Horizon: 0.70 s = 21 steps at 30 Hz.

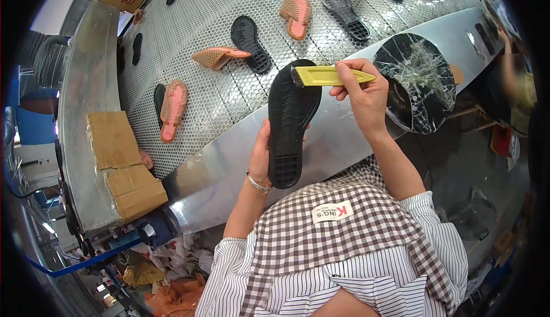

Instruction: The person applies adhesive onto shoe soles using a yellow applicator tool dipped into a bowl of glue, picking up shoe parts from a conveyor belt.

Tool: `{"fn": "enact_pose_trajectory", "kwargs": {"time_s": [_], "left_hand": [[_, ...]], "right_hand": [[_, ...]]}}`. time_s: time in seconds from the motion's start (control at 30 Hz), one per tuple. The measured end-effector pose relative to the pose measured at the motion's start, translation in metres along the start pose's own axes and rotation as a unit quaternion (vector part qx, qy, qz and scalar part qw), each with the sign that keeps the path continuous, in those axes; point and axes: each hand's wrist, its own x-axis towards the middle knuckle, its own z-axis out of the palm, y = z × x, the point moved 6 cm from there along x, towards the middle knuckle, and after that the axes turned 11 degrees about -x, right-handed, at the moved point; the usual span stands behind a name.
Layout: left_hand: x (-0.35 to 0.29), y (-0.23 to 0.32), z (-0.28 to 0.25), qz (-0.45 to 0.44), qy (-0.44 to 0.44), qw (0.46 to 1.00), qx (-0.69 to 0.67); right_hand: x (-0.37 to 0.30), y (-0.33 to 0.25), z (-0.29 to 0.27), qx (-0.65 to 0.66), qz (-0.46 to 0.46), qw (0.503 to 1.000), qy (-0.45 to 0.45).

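Gripping a black sole [285, 122] above the metal ledge [212, 185], the left hand [260, 156] wraps its thumb and fingers around the long edges. The right hand [366, 91] pinches a yellow brush [332, 76] between thumb and fingers, its bristles at the toe end. Brushing looks unfinished; which parts are coated cannot be told, and the heel may remain. On the mesh conveyor [212, 105], other soles [344, 13] and woven slippers [176, 108] lie seemingly unjoined. A black bowl [404, 105] stands near the right hand.
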Motion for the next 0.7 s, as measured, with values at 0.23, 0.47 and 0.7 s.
{"fn": "enact_pose_trajectory", "kwargs": {"time_s": [0.23,0.47,0.7], "left_hand": [[0.004,0.001,-0.006,-0.036,-0.001,0.999,-0.019],[0.025,0.019,-0.01,-0.047,0.072,0.996,-0.016],[0.052,0.034,-0.011,0.004,0.057,0.997,-0.057]], "right_hand": [[-0.005,0.003,0.017,-0.039,0.019,0.997,-0.069],[-0.021,0.009,0.046,-0.08,0.032,0.984,-0.157],[-0.046,0.0,0.054,-0.081,0.025,0.979,-0.183]]}}
